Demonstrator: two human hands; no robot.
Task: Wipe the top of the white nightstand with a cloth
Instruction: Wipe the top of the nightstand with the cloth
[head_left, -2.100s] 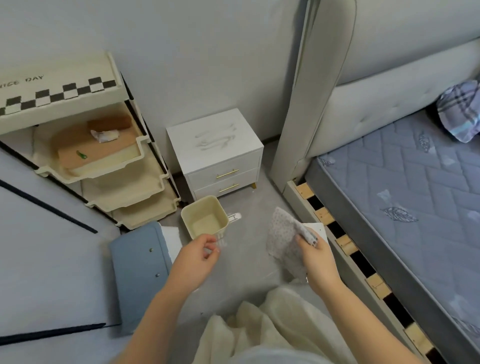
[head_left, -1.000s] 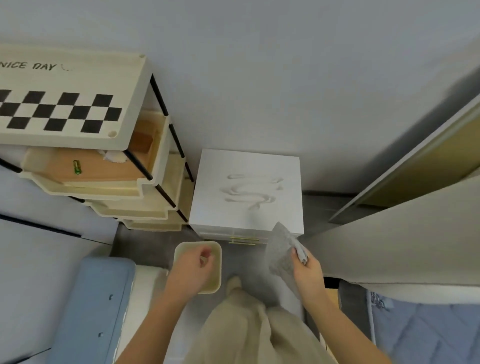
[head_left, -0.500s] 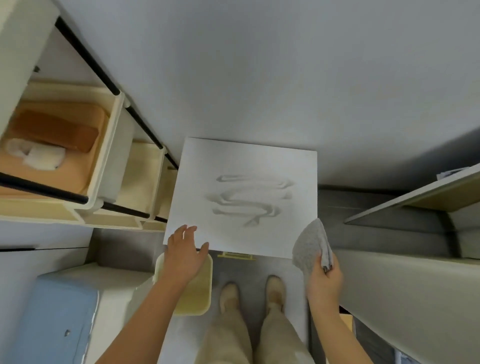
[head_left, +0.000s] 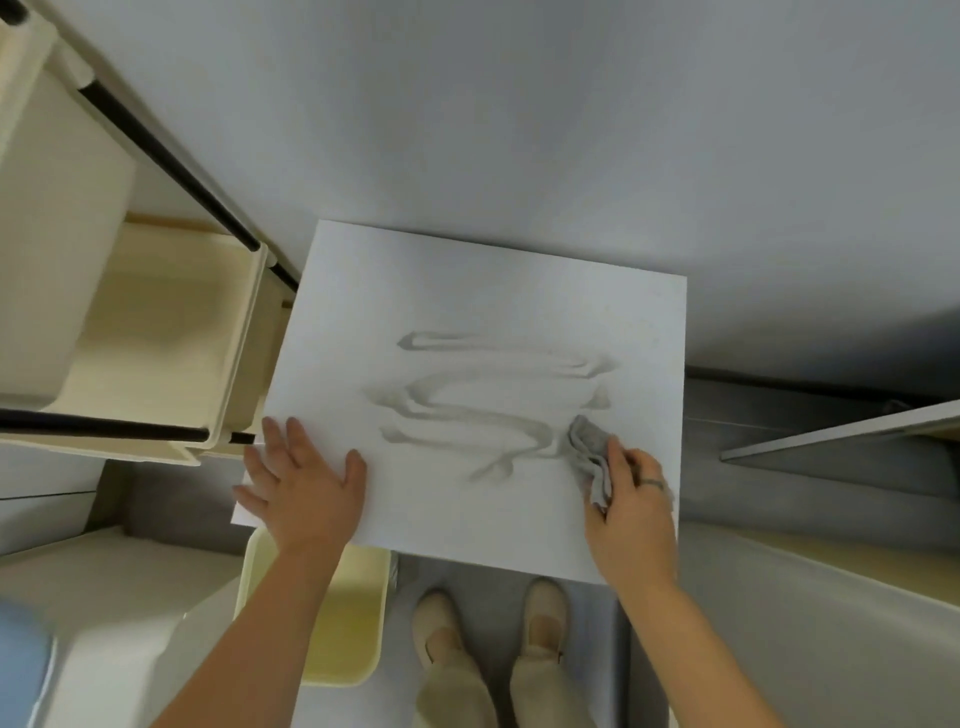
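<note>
I look straight down on the white nightstand (head_left: 488, 291), which stands against the wall. A grey wavy smear (head_left: 483, 402) crosses the middle of its top. My right hand (head_left: 631, 506) grips a bunched grey cloth (head_left: 589, 449) and presses it on the top at the smear's right end. My left hand (head_left: 301, 486) lies flat with spread fingers on the near left corner of the top and holds nothing.
A cream tiered shelf rack (head_left: 135, 332) with black rods stands close on the left. A pale yellow bin (head_left: 343, 623) sits on the floor under my left arm. My feet (head_left: 488, 618) are just before the nightstand. The padded bed headboard (head_left: 810, 613) borders the right.
I have stepped up and leaned over the nightstand. My left hand moved from the front edge onto the top's corner. My right hand brought the cloth down onto the top beside the smear.
</note>
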